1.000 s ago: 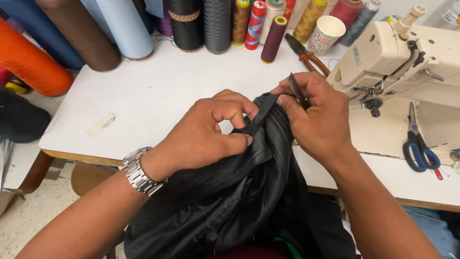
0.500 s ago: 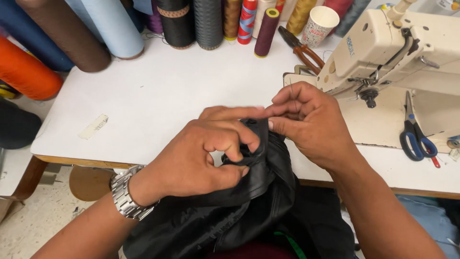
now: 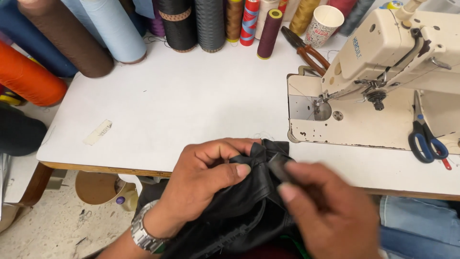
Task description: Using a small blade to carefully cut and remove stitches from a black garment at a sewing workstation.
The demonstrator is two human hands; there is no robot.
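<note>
Gripping a bunched black cloth (image 3: 239, 206) at the near edge of the white table (image 3: 191, 105), the left hand (image 3: 211, 177) has its fingers (image 3: 225, 148) curled shut over a fold, thumb pressed down on top. The right hand (image 3: 330, 211), blurred, meets it from the other side; its thumb and forefinger are pinched together on a small dark piece of the same cloth, though the blur hides just what lies between them. The cloth hangs from both hands down toward the lap, its top just past the fingertips touching the table edge. A steel watch (image 3: 143, 235) sits on the left wrist. Beyond the right fingers stands a cream sewing machine (image 3: 383, 57), with blue-handled scissors (image 3: 426, 139) on its bed and pliers (image 3: 306, 48) and a paper cup (image 3: 323, 24) farther off. Well beyond the left fingers, thread cones (image 3: 211, 24) line the far side, and a strip of tape (image 3: 98, 133) lies off to the left.
</note>
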